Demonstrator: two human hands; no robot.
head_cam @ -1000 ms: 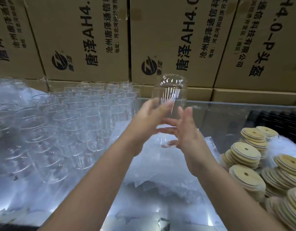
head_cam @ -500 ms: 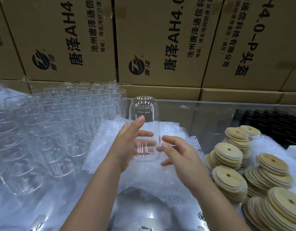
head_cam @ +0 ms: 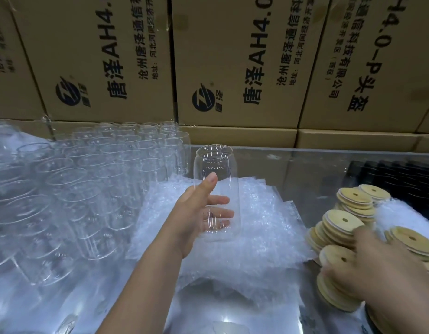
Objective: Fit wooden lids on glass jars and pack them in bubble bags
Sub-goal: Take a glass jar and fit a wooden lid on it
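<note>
Evidently a jar (head_cam: 216,165) is held upright in the curled left hand (head_cam: 196,218) for capping; right of it, lids (head_cam: 343,220) are reached by the right hand (head_cam: 387,268), grip unclear.

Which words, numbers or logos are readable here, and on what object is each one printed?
"唐泽AH4." beside a round logo: second box, cut off above.
"唐泽AH4.0", "沧州唐泽通信科": third box.
"4.0-P头盔", "有限公司": fourth box.
Far-left box and small address lines: too blurred.
Glass jar, wooden lids: no text.

Stacked cardboard boxes (head_cam: 232,68) (dark Chinese lettering) as back wall, glossy worktable (head_cam: 312,172), bright glare on top
</note>
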